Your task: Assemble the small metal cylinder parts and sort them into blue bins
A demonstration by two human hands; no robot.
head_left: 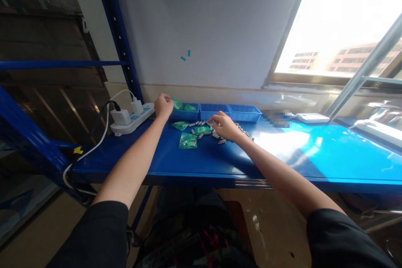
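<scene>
My left hand (163,106) is closed at the left blue bin, its fingertips on the edge of a green plastic bag (176,103). More green bags (189,108) lie inside that bin (185,115). Over a heap of small silvery metal cylinders (215,134) hovers my right hand (223,125), fingers curled together; what they pinch, if anything, is too small to make out. On the table between the hands lie a flat green bag (180,125), a green bag with metal pieces inside (188,140) and another green bag (202,130) among the cylinders.
Two more blue bins (215,113) (245,114) continue the row along the wall. A white power strip (133,119) with plugs and cables stands at the left. A white flat device (312,118) is at the back right of the blue table (163,157). Blue rack posts rise at the left.
</scene>
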